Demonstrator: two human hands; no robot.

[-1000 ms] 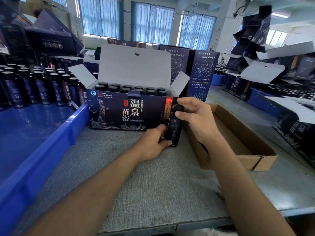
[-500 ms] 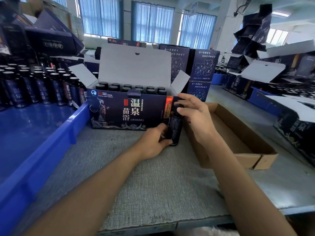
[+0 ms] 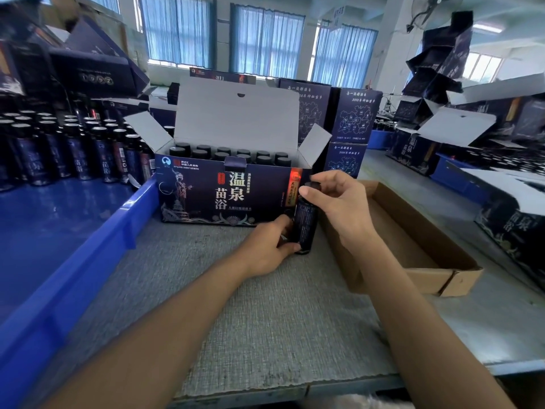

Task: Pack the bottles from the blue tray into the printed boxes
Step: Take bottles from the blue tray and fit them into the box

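The right hand [image 3: 333,199] is covering part of the cap of the bottle [image 3: 306,222], and the left hand [image 3: 269,246] is hiding part of its lower left side. The printed box [image 3: 206,196] is concealing all but the caps of the packed bottles [image 3: 223,151]. At nine o'clock the blue tray [image 3: 73,246] is running off the picture's edge.

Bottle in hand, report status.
Left hand grips bottle low; right hand pinches its cap. Bottle upright outside printed box, lid open. Box mouth unobstructed. Free slot unclear.

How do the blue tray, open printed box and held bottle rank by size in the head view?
1. blue tray, largest, though nearness inflates it
2. open printed box
3. held bottle, smallest
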